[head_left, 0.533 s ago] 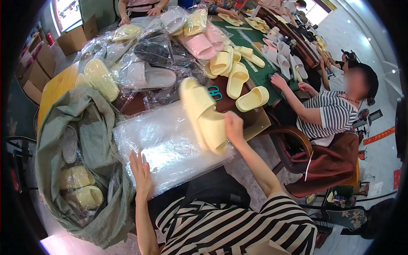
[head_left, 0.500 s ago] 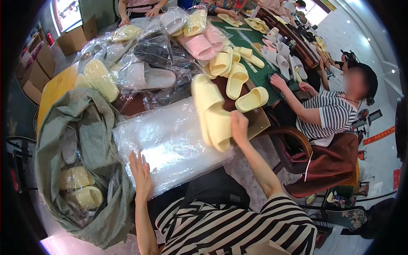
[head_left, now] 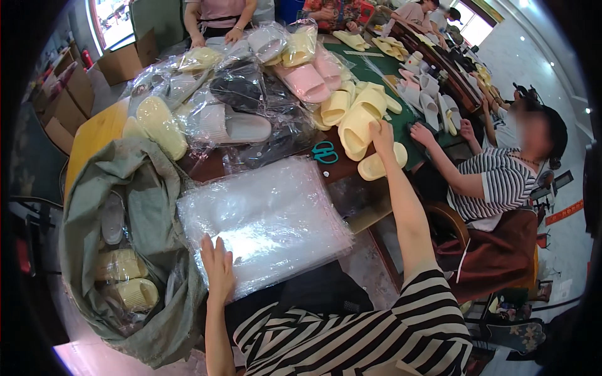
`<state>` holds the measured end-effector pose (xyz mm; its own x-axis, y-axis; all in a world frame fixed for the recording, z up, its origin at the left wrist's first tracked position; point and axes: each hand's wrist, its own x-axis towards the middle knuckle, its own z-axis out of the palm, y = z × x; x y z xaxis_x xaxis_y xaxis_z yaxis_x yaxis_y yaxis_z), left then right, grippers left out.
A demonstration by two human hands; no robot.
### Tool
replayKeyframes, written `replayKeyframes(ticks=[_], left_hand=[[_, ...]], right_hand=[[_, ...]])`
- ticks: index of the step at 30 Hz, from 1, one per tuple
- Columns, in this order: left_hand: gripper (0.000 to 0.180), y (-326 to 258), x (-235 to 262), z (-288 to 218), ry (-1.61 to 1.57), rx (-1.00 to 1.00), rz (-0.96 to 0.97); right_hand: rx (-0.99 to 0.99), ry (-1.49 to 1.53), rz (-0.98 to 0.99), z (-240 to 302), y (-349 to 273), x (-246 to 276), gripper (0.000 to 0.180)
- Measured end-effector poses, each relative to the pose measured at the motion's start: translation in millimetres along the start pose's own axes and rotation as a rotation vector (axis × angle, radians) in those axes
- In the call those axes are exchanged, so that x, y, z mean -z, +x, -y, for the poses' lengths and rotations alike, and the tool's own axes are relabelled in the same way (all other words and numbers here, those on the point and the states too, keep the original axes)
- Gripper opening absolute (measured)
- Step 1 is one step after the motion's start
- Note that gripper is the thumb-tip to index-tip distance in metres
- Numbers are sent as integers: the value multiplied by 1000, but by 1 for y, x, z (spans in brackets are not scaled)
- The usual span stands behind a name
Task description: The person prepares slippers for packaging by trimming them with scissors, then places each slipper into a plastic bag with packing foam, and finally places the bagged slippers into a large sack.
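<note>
My left hand (head_left: 217,266) lies flat, fingers spread, on the near left part of a stack of clear plastic bags (head_left: 269,207). Farther right, my outstretched right hand (head_left: 381,138) grips the side of pale yellow slippers (head_left: 360,119), which look like a pair pressed together. They are held among other yellow slippers at the table's edge. One yellow slipper (head_left: 371,168) lies just beneath that hand, and another yellow slipper (head_left: 333,108) is to its left. My right fingertips are partly hidden behind the slippers. Teal-handled scissors (head_left: 325,152) rest beyond the bags.
Bagged slippers (head_left: 232,125) in grey, black, pink and yellow heap across the far table. At left a green-grey sack (head_left: 81,250) gapes around several bagged slippers. A co-worker in a striped shirt (head_left: 501,182) sits at right by a green mat (head_left: 392,75). Other people work behind.
My right hand has carried the yellow slippers from above the bags away to the far right, beside the other yellow ones. The scissors have come into sight. My left hand stays on the bags.
</note>
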<state>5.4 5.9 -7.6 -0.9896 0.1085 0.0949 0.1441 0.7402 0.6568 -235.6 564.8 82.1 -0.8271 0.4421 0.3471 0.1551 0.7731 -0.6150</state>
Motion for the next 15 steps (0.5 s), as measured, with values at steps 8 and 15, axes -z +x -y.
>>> replayKeyframes(ticks=[8, 15], left_hand=[[53, -6, -1, 5, 96, 7, 16], [54, 0, 4, -14, 118, 9, 50]], right_hand=[[126, 119, -10, 5, -35, -12, 73], [361, -25, -12, 11, -70, -6, 75]])
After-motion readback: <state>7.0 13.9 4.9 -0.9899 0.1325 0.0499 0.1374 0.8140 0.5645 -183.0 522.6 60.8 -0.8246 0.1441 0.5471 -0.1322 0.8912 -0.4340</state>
